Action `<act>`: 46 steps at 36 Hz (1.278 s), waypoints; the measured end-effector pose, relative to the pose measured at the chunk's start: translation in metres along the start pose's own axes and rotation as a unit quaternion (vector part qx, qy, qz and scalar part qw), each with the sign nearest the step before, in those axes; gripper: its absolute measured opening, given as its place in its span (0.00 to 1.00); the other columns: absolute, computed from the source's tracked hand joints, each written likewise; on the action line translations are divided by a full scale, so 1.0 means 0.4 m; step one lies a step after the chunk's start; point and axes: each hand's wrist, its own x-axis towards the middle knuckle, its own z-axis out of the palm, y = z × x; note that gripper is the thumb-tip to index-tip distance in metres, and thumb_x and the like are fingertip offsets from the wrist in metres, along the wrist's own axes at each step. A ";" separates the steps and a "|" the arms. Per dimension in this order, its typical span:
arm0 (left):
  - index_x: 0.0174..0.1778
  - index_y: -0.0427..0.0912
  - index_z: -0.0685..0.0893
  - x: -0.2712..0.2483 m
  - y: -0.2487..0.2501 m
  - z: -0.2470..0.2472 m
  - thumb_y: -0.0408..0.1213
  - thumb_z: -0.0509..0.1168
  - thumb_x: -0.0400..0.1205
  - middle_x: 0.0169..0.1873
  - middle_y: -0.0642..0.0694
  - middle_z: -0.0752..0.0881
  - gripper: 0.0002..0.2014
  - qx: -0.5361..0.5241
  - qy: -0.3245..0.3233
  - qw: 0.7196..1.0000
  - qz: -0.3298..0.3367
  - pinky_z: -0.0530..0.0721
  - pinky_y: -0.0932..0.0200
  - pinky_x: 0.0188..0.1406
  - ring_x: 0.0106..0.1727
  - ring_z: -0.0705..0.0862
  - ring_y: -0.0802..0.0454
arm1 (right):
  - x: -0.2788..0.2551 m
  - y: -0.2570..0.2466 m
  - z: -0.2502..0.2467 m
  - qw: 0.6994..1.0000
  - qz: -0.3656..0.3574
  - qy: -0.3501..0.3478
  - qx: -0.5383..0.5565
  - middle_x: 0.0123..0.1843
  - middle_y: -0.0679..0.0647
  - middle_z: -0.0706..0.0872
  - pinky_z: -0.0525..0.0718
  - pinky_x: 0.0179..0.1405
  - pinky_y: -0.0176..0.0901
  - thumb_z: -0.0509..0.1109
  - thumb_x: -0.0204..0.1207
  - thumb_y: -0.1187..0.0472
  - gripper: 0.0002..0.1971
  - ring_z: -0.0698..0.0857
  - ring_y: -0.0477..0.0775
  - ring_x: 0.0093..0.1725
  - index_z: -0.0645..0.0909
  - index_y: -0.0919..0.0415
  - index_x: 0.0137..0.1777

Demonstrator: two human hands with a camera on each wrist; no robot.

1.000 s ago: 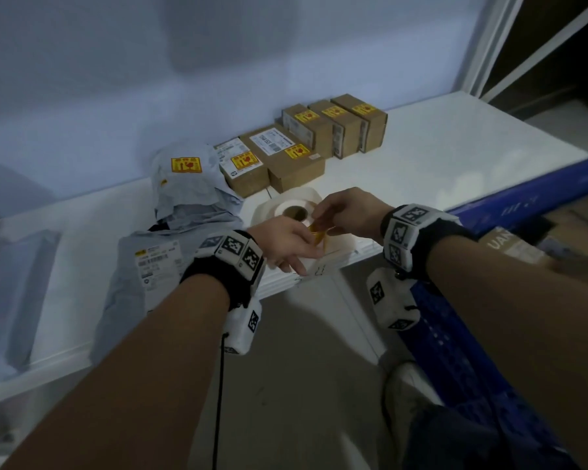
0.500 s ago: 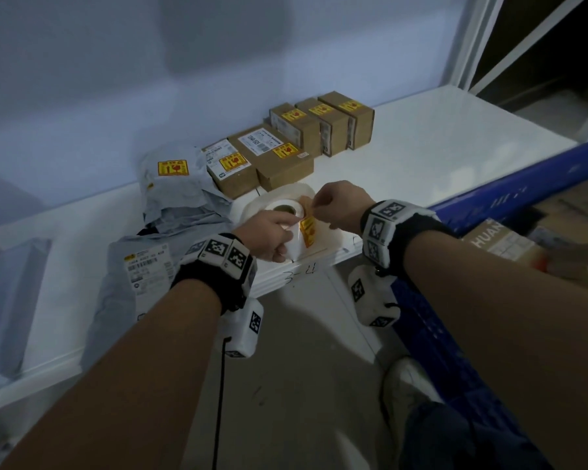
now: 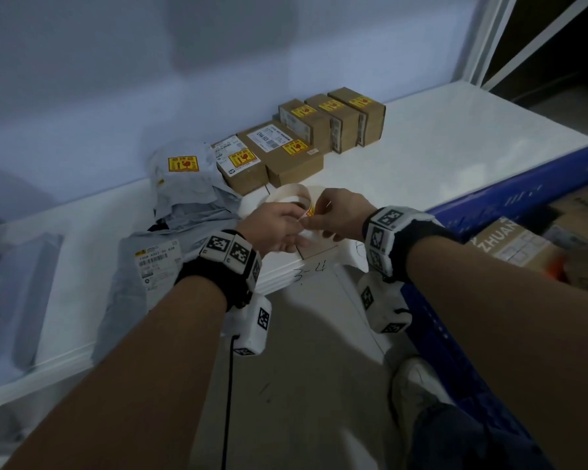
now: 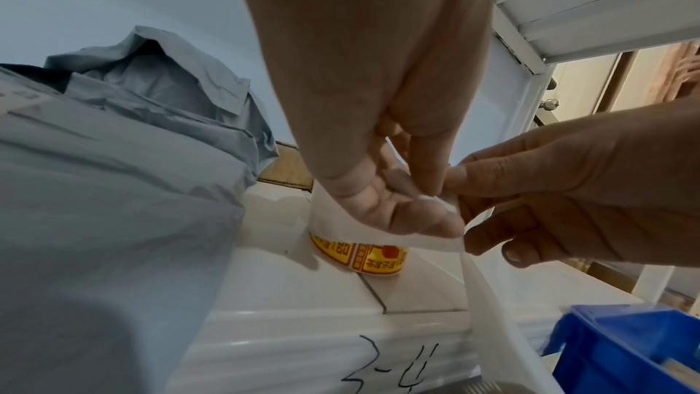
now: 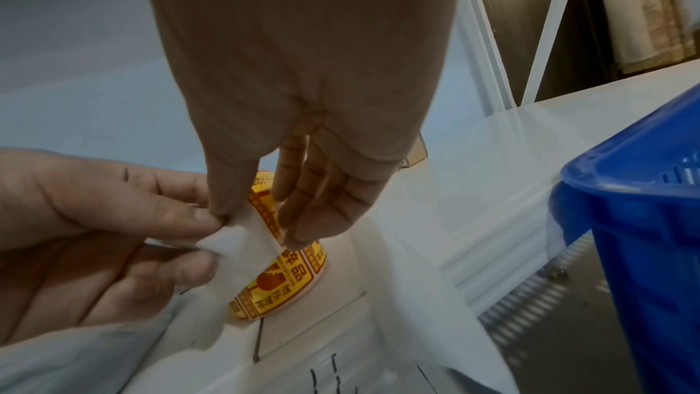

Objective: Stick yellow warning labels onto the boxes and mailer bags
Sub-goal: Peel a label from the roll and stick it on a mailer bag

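Both hands meet over the white label roll (image 3: 287,197) at the shelf's front edge. My left hand (image 3: 294,223) pinches the white backing strip (image 4: 382,234) between thumb and fingers. My right hand (image 3: 321,213) pinches the edge of a yellow warning label (image 5: 282,276), which curls partly off the strip. Several brown boxes (image 3: 321,125) at the back carry yellow labels. One grey mailer bag (image 3: 184,171) has a yellow label. A nearer grey mailer bag (image 3: 143,276) shows only a white shipping label.
A blue crate (image 3: 496,201) with cardboard boxes (image 3: 513,240) stands close on the right. The white shelf (image 3: 438,140) ends at a front lip marked "3-4" (image 3: 309,270). More grey bags (image 3: 17,283) lie at far left. A wall closes the back.
My hands have drawn closer together over the roll. Less of the yellow label shows between them than half a second ago.
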 end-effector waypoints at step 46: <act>0.68 0.34 0.81 -0.014 -0.016 -0.079 0.31 0.67 0.84 0.36 0.41 0.86 0.16 0.083 0.137 0.987 0.013 0.78 0.68 0.20 0.24 0.83 0.60 | -0.005 -0.055 -0.015 0.985 -0.014 0.144 0.097 0.46 0.57 0.90 0.89 0.52 0.60 0.63 0.77 0.53 0.13 0.89 0.60 0.48 0.86 0.59 0.49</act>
